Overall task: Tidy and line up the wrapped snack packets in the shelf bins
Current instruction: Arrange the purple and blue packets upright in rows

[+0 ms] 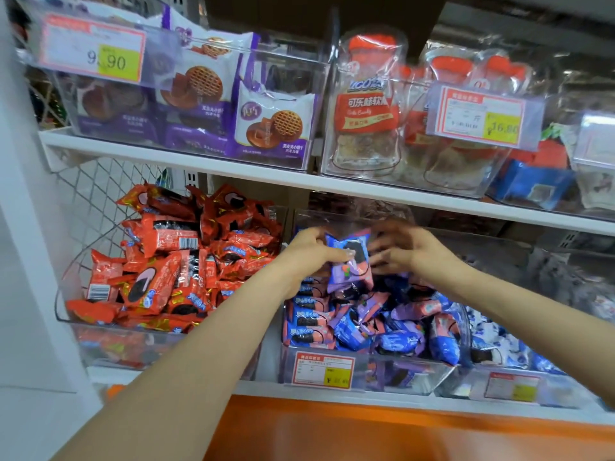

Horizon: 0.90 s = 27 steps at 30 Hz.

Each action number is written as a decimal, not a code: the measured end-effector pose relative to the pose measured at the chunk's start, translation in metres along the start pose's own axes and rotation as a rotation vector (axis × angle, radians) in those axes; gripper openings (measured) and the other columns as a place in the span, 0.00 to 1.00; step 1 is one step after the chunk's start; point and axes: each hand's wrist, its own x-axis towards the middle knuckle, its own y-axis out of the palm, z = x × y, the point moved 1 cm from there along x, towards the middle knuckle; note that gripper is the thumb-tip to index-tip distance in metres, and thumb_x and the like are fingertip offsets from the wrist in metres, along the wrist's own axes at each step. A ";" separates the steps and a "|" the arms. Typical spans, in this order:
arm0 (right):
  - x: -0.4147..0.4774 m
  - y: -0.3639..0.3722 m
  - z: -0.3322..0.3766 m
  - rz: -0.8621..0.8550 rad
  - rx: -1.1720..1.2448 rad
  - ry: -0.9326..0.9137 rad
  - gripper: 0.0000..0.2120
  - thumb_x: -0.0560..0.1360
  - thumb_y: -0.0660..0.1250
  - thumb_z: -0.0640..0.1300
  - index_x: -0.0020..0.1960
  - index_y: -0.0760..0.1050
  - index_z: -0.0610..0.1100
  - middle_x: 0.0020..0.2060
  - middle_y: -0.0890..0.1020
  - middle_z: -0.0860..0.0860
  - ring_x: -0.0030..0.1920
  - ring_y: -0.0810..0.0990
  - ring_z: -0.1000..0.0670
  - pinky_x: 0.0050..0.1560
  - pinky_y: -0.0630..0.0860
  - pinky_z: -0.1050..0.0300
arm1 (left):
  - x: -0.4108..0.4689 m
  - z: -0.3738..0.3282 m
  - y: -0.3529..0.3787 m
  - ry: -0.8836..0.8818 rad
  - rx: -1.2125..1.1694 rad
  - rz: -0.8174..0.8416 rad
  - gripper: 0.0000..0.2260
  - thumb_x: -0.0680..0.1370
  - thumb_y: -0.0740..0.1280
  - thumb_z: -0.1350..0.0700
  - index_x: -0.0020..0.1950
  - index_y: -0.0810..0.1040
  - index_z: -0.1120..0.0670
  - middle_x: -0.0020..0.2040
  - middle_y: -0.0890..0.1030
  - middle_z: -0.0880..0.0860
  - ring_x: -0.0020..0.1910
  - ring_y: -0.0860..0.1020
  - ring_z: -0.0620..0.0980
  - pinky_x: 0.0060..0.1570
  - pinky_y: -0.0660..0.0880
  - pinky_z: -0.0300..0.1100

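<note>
A clear bin (372, 374) in the middle of the lower shelf holds several blue, purple and pink wrapped snack packets in a loose heap. My left hand (307, 251) grips one blue-and-purple packet (349, 261) upright above the heap. Just right of that packet is my right hand (397, 247), blurred, with fingers spread over the packets at the back of the bin; its hold is unclear. A second clear bin (66, 314) to the left is piled with red wrapped packets (173, 261).
The upper shelf (186, 161) carries clear bins of purple waffle-biscuit packs (273, 124) and orange-labelled candy bags (366, 104), with price tags on their fronts. Another bin with blue-and-white packets (499, 347) stands at the lower right. An orange panel (366, 430) runs below the shelf.
</note>
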 end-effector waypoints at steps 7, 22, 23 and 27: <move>-0.002 0.028 -0.002 0.090 0.190 0.149 0.07 0.72 0.68 0.32 0.48 0.74 0.39 0.35 0.84 0.45 0.33 0.83 0.49 0.37 0.81 0.62 | -0.004 -0.002 -0.005 0.052 -0.098 -0.047 0.05 0.73 0.72 0.57 0.44 0.77 0.53 0.41 0.81 0.51 0.39 0.79 0.44 0.41 0.78 0.37; 0.067 0.029 -0.016 -0.128 -0.272 0.167 0.15 0.67 0.76 0.35 0.50 0.75 0.38 0.36 0.77 0.48 0.29 0.76 0.54 0.29 0.75 0.67 | 0.001 -0.003 -0.060 0.169 0.257 -0.475 0.04 0.79 0.64 0.59 0.47 0.77 0.53 0.39 0.81 0.50 0.34 0.78 0.45 0.49 0.78 0.48; 0.077 0.034 -0.022 -0.109 -0.328 0.171 0.18 0.66 0.76 0.36 0.53 0.77 0.35 0.39 0.78 0.47 0.35 0.78 0.52 0.36 0.76 0.63 | 0.000 -0.002 -0.062 0.161 0.278 -0.468 0.04 0.79 0.64 0.59 0.46 0.76 0.52 0.42 0.82 0.51 0.35 0.78 0.44 0.50 0.78 0.48; 0.103 0.055 -0.043 -0.068 -0.516 0.218 0.30 0.65 0.78 0.42 0.63 0.73 0.36 0.57 0.77 0.44 0.57 0.76 0.45 0.47 0.68 0.63 | -0.007 0.002 -0.067 0.150 0.408 -0.459 0.07 0.78 0.65 0.57 0.40 0.76 0.49 0.45 0.82 0.53 0.45 0.81 0.50 0.53 0.77 0.49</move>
